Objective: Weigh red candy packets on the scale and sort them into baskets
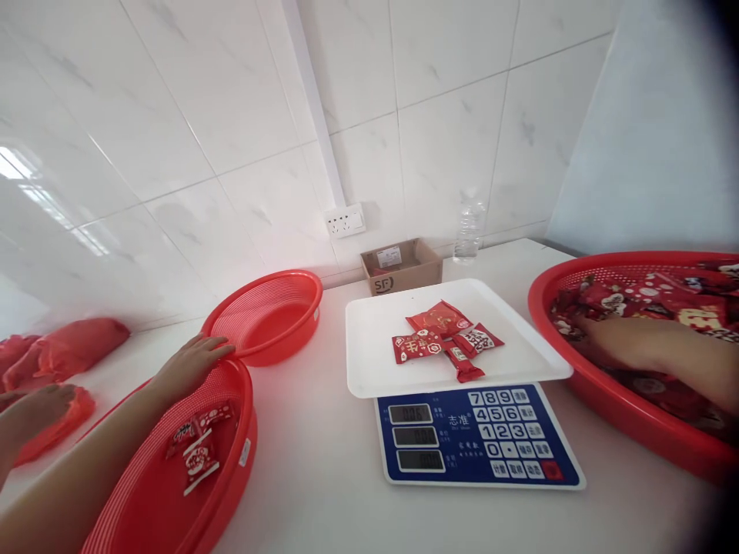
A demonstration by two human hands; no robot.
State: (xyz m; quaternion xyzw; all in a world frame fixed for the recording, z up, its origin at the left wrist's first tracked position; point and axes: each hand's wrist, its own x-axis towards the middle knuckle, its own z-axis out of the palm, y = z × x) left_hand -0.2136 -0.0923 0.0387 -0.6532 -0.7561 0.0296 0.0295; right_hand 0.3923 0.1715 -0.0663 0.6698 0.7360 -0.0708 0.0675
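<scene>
- A person's left hand (190, 365) lies flat and released, fingers spread, on the far rim of the near basket (150, 492) at the left of the bench (312, 477). Its fingertips come close to the empty basket (271, 315) just behind.
- Two red packets (199, 442) lie inside the near basket, close to its right wall. The upper one's long axis runs from low left to high right, and the lower one is tilted more steeply.
- The right hand (612, 338) is sunk among the heaped packets (652, 296) in the large basket (623, 419) at right. Its fingers are hidden, so its grip cannot be told.
- Between the baskets, a blue scale (508, 435) carries a white tray (375, 346) with a small cluster of packets (444, 338) at its centre and bare tray on every side.
- Open bench runs between the near basket and the scale.
- A cardboard box (404, 269) and a clear bottle (469, 231) stand against the tiled wall.
- Another hand (38, 404) shows at far left, beside red bags (63, 350).
</scene>
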